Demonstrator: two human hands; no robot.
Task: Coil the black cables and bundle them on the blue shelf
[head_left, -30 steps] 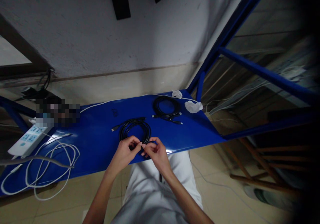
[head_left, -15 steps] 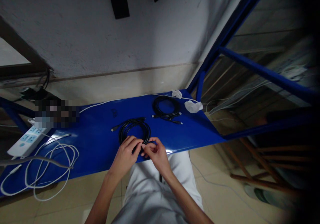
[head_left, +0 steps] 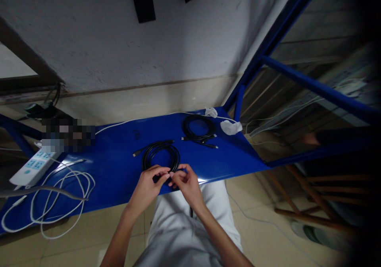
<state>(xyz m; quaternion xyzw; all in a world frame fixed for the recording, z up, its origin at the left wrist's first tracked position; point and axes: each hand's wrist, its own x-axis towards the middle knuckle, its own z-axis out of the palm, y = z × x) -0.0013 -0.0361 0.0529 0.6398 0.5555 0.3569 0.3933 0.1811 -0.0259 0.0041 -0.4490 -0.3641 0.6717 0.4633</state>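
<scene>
A coiled black cable (head_left: 148,155) lies on the blue table (head_left: 119,179) just beyond my hands, one flat plug end sticking out to the left. My left hand (head_left: 150,181) pinches at the coil's near side, thumb and index finger close together. Against it, my right hand (head_left: 187,181) is closed at the coil's near right, thumb tip almost meeting the left one. Whatever small part sits between the fingertips is hidden. Farther right rests a second coiled black cable (head_left: 185,128), its plug ends pointing toward me.
A white power strip (head_left: 31,167) and a loose white cable (head_left: 92,187) occupy the table's left end. Crumpled white pieces (head_left: 231,127) lie at the far right corner. Blue frame bars (head_left: 309,82) rise on the right. Another person's arm (head_left: 312,137) shows beyond them.
My left fingers have shifted slightly and spread a little from the thumb at the coil. My right hand stays put. Another person's arm has come into view at the right.
</scene>
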